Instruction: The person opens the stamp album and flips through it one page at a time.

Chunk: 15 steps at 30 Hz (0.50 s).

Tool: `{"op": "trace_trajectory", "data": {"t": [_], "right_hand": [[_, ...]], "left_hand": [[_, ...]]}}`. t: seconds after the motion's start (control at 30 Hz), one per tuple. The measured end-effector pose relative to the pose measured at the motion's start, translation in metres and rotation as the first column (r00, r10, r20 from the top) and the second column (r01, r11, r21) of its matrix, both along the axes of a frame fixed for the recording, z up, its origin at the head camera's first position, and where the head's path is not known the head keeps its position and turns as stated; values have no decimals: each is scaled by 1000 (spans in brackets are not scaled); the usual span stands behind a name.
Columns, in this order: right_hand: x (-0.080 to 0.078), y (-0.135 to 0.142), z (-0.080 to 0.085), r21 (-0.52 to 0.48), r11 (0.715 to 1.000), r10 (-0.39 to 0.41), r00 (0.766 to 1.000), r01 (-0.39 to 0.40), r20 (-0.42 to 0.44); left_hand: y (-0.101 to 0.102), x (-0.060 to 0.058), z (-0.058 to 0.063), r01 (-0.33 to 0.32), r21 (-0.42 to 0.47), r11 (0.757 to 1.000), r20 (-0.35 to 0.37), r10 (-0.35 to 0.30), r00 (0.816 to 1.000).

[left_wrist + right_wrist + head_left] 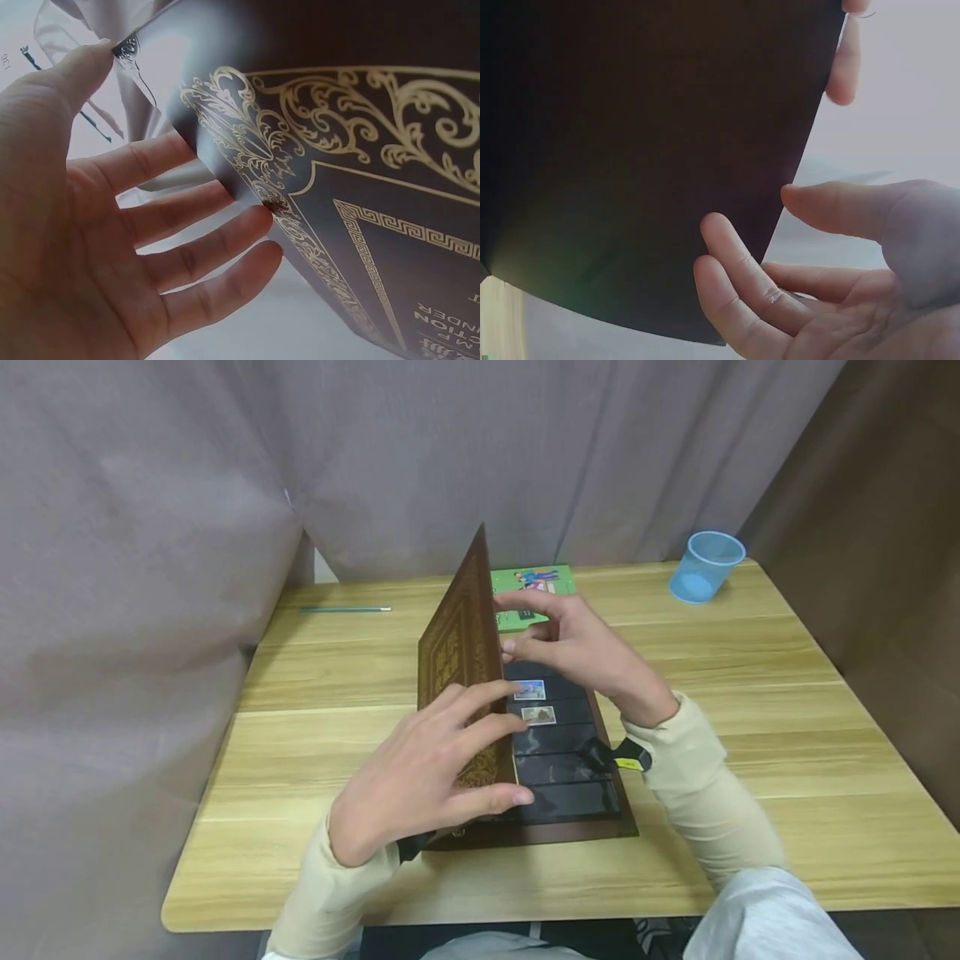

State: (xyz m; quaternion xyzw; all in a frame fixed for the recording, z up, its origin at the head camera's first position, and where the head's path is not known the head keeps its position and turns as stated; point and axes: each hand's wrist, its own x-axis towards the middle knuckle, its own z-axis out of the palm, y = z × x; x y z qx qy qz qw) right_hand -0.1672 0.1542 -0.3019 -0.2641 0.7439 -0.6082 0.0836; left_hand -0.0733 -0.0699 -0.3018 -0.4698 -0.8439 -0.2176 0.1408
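A stamp album (566, 768) lies on the table, its brown, gold-patterned cover (453, 652) standing nearly upright. Two stamps (538, 716) sit in the strips of the black page. From the outer side my left hand (435, 756) touches the cover's free edge, fingers spread and mostly straight past it. In the left wrist view its thumb meets the cover's corner (124, 49). My right hand (581, 643) is over the page at the cover's far part. The right wrist view shows its thumb at the edge and two fingertips against the dark inner face (645, 165).
Behind the album lies a green book (551, 578) with cartoon figures, partly hidden by the right hand. A teal pencil (345, 609) lies at the back left. A translucent blue cup (707, 568) stands near the back right corner. Grey curtains (450, 460) hang behind the table.
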Motion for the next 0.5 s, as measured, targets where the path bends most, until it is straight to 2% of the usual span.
{"op": "trace_trajectory", "data": {"t": [0.23,0.5], "right_hand": [[-4,3,-10,89,994,-63,997,65,-33],[-23,13,-38,187,977,-109,993,101,35]], "left_hand": [[-6,3,1,-3,30,1000,31,2,1000],[-15,6,3,-23,66,998,35,21,999]]}}
